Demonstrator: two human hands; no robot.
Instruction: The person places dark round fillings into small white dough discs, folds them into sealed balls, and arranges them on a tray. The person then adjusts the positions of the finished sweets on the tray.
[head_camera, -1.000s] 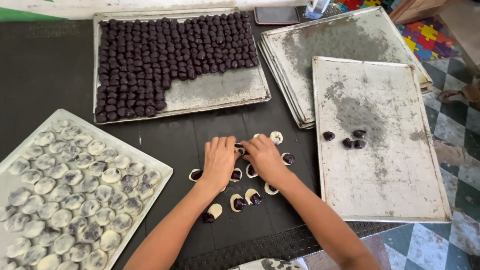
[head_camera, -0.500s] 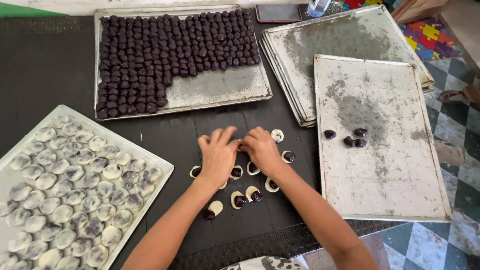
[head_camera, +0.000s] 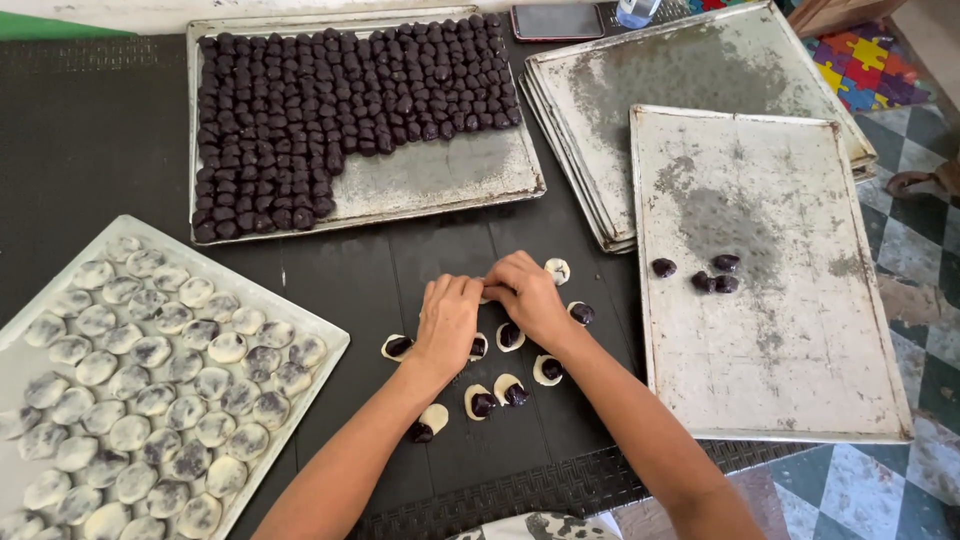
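The fingers of the left hand (head_camera: 447, 318) and the right hand (head_camera: 527, 296) meet and pinch one small dough piece (head_camera: 487, 292) between them, just above the dark worktop (head_camera: 90, 140). Around the hands lie dough rounds with purple filling (head_camera: 481, 402). A tray of purple balls (head_camera: 430, 175) stands behind, a tray of closed pieces (head_camera: 300, 320) at left, a nearly bare tray (head_camera: 790, 380) at right.
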